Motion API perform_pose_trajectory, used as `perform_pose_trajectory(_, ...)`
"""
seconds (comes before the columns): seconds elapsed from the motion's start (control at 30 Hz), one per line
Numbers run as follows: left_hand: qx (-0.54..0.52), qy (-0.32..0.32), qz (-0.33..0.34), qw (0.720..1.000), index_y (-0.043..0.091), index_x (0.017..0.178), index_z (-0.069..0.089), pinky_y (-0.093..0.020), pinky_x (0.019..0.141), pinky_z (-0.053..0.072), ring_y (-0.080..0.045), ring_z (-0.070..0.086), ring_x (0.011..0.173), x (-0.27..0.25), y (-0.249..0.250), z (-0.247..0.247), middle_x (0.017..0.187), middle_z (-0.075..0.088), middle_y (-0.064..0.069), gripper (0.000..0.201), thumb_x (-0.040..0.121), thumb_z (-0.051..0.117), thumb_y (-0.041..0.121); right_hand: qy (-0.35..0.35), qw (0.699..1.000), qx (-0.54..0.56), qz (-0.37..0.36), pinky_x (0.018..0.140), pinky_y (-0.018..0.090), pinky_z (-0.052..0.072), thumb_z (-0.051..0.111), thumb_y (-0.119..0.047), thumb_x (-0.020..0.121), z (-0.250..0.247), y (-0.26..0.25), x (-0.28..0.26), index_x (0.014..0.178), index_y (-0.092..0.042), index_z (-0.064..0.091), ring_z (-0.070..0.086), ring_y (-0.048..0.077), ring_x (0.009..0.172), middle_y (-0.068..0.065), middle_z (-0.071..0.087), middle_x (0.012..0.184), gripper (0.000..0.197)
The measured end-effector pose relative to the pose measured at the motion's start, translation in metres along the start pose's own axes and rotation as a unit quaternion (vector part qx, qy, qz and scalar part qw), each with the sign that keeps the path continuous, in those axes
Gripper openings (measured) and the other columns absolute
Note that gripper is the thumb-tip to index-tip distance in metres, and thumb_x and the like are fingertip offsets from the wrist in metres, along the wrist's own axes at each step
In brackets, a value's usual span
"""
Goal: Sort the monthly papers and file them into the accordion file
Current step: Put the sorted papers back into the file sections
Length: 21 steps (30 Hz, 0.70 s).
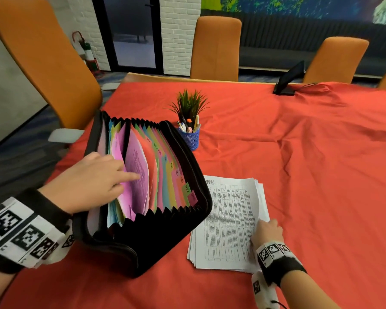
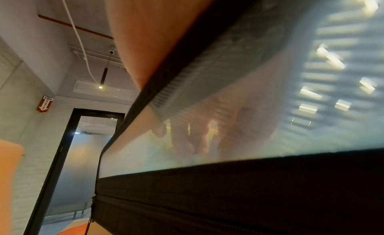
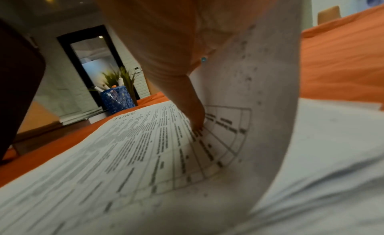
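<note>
Red tablecloth (image 1: 299,152) carries everything. My left hand (image 1: 87,181) spreads, fingers straight, the accordion file (image 1: 147,197) open for filing. My right hand (image 1: 266,233) pinches the top sheet (image 3: 259,107) to lift it from the stack (image 1: 230,224).

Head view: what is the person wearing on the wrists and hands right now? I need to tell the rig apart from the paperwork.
Both hands are bare: left hand, right hand. Each wrist carries a black fabric band with white blocks printed with black square fiducial markers: left wristband, right wristband. A white module with another marker hangs below the right band. No sleeves show.
</note>
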<state>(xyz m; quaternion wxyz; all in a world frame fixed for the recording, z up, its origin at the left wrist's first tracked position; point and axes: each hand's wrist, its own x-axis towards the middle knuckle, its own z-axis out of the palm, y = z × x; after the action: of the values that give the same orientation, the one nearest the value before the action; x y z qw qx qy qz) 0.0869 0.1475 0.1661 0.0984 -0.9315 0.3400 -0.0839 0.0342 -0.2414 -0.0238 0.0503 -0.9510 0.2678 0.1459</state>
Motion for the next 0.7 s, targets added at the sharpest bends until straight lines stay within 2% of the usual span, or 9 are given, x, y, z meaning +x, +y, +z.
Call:
perform_pose_trajectory(0.1, -0.035, -0.046, 0.001, 0.998, 0.036, 0.065, 0.068, -0.027, 0.063, 0.039, -0.006, 0.047, 0.068, -0.001, -0.002, -0.005, 0.071, 0.044, 0.017, 0.035, 0.077, 0.035, 0.034, 0.054, 0.998, -0.042, 0.0, 0.085, 0.034, 0.04, 0.042, -0.014, 0.09, 0.001, -0.002, -0.008, 0.109, -0.021, 0.056, 0.044, 0.024, 0.106, 0.004, 0.045, 0.115, 0.024)
perform_pose_trajectory(0.2, -0.056, -0.059, 0.009, 0.997, 0.027, 0.056, 0.061, -0.032, 0.081, 0.043, -0.005, 0.054, 0.081, 0.0, -0.004, -0.007, 0.082, 0.06, 0.016, 0.035, 0.078, 0.034, 0.032, 0.079, 0.995, -0.051, -0.018, 0.085, 0.034, 0.041, 0.04, -0.011, 0.089, 0.002, -0.003, -0.012, 0.109, -0.02, 0.052, 0.045, 0.023, 0.105, 0.004, 0.046, 0.113, 0.025)
perform_pose_trajectory(0.27, -0.065, -0.062, -0.005, 0.996, 0.029, 0.07, 0.065, -0.03, 0.085, 0.044, -0.005, 0.054, 0.069, 0.001, -0.004, -0.008, 0.069, 0.059, 0.014, 0.04, 0.079, 0.026, 0.034, 0.085, 0.995, -0.031, -0.03, 0.082, 0.034, 0.046, 0.038, -0.007, 0.088, 0.0, -0.004, -0.013, 0.115, -0.016, 0.044, 0.05, 0.024, 0.102, 0.005, 0.047, 0.11, 0.029)
perform_pose_trajectory(0.33, -0.059, -0.056, -0.026, 0.996, 0.04, 0.112, 0.062, -0.024, 0.086, 0.041, -0.001, 0.048, 0.061, 0.004, -0.001, -0.009, 0.061, 0.054, 0.014, 0.058, 0.078, 0.015, 0.039, 0.087, 0.995, 0.037, -0.039, 0.078, 0.036, 0.047, 0.038, -0.004, 0.087, -0.003, -0.002, -0.013, 0.122, -0.012, 0.035, 0.056, 0.029, 0.097, 0.009, 0.05, 0.107, 0.036)
perform_pose_trajectory(0.4, -0.016, -0.078, -0.029, 0.996, 0.046, 0.142, 0.026, -0.021, 0.082, 0.031, 0.001, 0.039, 0.06, 0.005, 0.001, -0.01, 0.062, 0.046, 0.012, 0.073, 0.073, 0.001, 0.042, 0.078, 0.988, 0.134, -0.025, 0.074, 0.035, 0.043, 0.042, -0.003, 0.087, -0.007, 0.003, -0.011, 0.121, -0.009, 0.036, 0.058, 0.033, 0.095, 0.014, 0.056, 0.106, 0.036)
perform_pose_trajectory(0.47, 0.001, -0.098, -0.021, 0.995, 0.049, 0.143, 0.003, -0.019, 0.08, 0.025, 0.002, 0.037, 0.062, 0.005, 0.001, -0.009, 0.067, 0.045, 0.011, 0.076, 0.069, -0.008, 0.042, 0.069, 0.981, 0.182, 0.011, 0.069, 0.031, 0.037, 0.046, -0.005, 0.085, -0.013, 0.011, -0.008, 0.105, -0.009, 0.048, 0.059, 0.034, 0.091, 0.017, 0.061, 0.102, 0.02)
perform_pose_trajectory(0.53, -0.013, -0.104, -0.026, 0.994, 0.05, 0.143, 0.002, -0.019, 0.083, 0.027, 0.002, 0.039, 0.065, 0.005, 0.0, -0.01, 0.069, 0.046, 0.012, 0.077, 0.067, -0.009, 0.043, 0.066, 0.98, 0.182, 0.045, 0.066, 0.028, 0.034, 0.045, -0.005, 0.085, -0.015, 0.022, -0.002, 0.09, -0.01, 0.053, 0.057, 0.034, 0.084, 0.018, 0.063, 0.097, 0.011)
perform_pose_trajectory(0.6, -0.031, -0.095, -0.031, 0.995, 0.053, 0.14, 0.004, -0.019, 0.086, 0.03, 0.001, 0.042, 0.068, 0.003, -0.002, -0.009, 0.07, 0.048, 0.012, 0.07, 0.072, -0.003, 0.041, 0.069, 0.982, 0.167, 0.058, 0.066, 0.028, 0.035, 0.044, -0.007, 0.087, -0.016, 0.033, 0.002, 0.09, -0.011, 0.06, 0.058, 0.033, 0.084, 0.017, 0.064, 0.097, 0.017)
perform_pose_trajectory(0.7, -0.067, -0.07, -0.043, 0.994, 0.055, 0.134, 0.004, -0.019, 0.08, 0.029, 0.001, 0.044, 0.067, -0.001, -0.006, -0.006, 0.068, 0.05, 0.014, 0.061, 0.073, 0.004, 0.043, 0.083, 0.982, 0.166, 0.034, 0.066, 0.027, 0.035, 0.046, -0.011, 0.087, -0.016, 0.037, 0.001, 0.091, -0.011, 0.065, 0.059, 0.033, 0.089, 0.016, 0.064, 0.096, 0.019)
